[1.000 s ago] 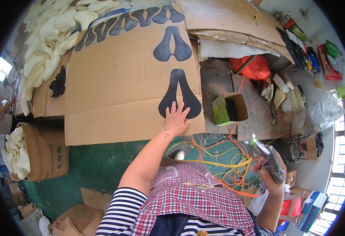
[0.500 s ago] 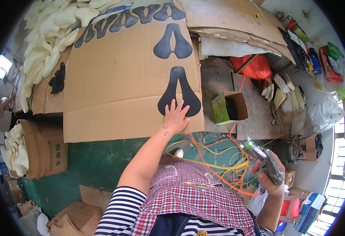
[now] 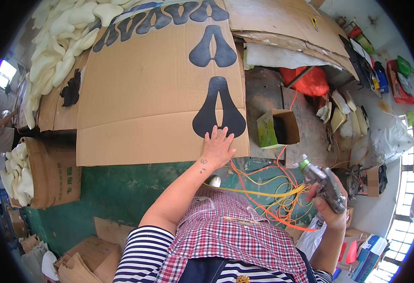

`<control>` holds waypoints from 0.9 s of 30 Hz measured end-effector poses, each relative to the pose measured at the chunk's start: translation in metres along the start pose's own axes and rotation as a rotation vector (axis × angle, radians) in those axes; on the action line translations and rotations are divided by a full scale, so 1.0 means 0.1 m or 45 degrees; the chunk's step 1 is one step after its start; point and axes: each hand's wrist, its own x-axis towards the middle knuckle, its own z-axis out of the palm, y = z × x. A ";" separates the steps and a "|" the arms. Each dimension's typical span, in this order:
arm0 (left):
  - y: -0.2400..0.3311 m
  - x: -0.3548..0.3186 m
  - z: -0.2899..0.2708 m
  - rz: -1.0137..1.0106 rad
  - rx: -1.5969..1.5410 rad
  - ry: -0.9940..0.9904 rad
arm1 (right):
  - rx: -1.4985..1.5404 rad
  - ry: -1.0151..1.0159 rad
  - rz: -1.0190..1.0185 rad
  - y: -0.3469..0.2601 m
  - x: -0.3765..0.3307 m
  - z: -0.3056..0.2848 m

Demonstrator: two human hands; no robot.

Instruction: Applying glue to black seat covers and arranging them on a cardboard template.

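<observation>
My left hand (image 3: 217,148) lies palm down with its fingers spread. Its fingertips touch the near edge of a matte black, saddle-shaped cover piece (image 3: 207,120) that has a long slit down its middle. This piece rests near the right side of a large cardboard sheet (image 3: 136,141). In my right hand (image 3: 332,212) is a spray gun (image 3: 324,181) with a green ring at its nozzle, held off to the right above the floor. Beyond the first piece lies a second black cover piece (image 3: 200,54), and a row of several similar ones (image 3: 148,23) runs along the far edge.
Cream foam pads (image 3: 56,56) are heaped at the far left, with more in a carton (image 3: 53,174). A small open box (image 3: 268,132) stands right of the cardboard. Yellow and orange hoses (image 3: 282,198) coil over the green floor. A red bag (image 3: 306,82) sits under the right-hand table.
My left hand has slid back toward me, from the lower part of the black piece to its near edge. The spray gun has shifted slightly right. The whole view has moved a little.
</observation>
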 end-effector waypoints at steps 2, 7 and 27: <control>-0.02 0.00 0.02 0.000 -0.004 0.000 | 0.013 0.034 0.003 0.00 -0.01 -0.02; -0.01 0.00 0.02 -0.001 -0.004 -0.008 | -0.080 -0.124 0.019 0.05 -0.06 -0.13; 0.04 -0.08 0.06 0.050 0.013 0.090 | -0.060 -0.075 0.005 -0.06 0.06 -0.17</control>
